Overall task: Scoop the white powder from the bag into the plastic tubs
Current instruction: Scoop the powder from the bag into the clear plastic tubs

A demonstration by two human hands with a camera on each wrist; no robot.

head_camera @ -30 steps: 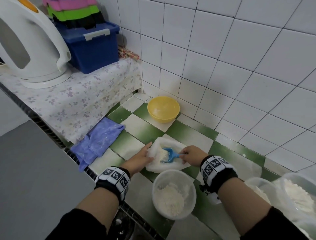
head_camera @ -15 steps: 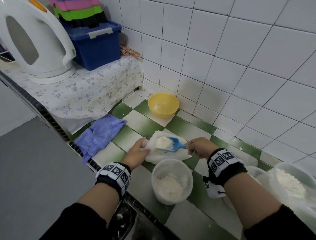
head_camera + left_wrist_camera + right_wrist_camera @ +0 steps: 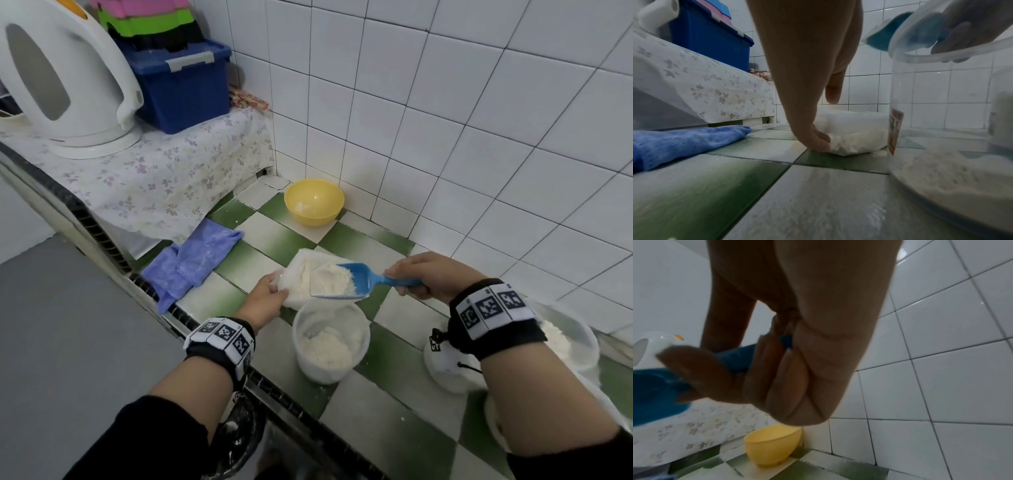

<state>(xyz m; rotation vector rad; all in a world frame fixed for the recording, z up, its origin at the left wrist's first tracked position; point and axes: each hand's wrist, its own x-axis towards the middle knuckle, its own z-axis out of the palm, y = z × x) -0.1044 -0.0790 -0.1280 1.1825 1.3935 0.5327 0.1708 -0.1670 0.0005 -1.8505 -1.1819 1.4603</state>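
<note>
A white plastic bag (image 3: 301, 270) (image 3: 855, 139) of powder lies open on the green and white tiled counter. My left hand (image 3: 265, 299) (image 3: 818, 142) holds its near left edge, fingers curled against the plastic. My right hand (image 3: 424, 277) (image 3: 777, 369) grips the handle of a blue scoop (image 3: 346, 281) (image 3: 657, 389) heaped with white powder; the scoop hangs level over the far rim of a clear plastic tub (image 3: 330, 342) (image 3: 949, 129), which is partly filled with powder. Another tub (image 3: 565, 339) holding powder stands at the right, partly hidden by my right wrist.
A yellow bowl (image 3: 314, 201) (image 3: 772, 444) sits in the tiled corner. A blue cloth (image 3: 191, 263) (image 3: 680, 144) lies left of the bag. On the raised floral-covered shelf stand a white kettle (image 3: 65, 78) and a blue box (image 3: 178, 82). The counter's front edge drops off at my left wrist.
My right hand has lifted the loaded scoop out of the bag and drawn it back toward the tub's rim. The left hand has stayed on the bag's edge.
</note>
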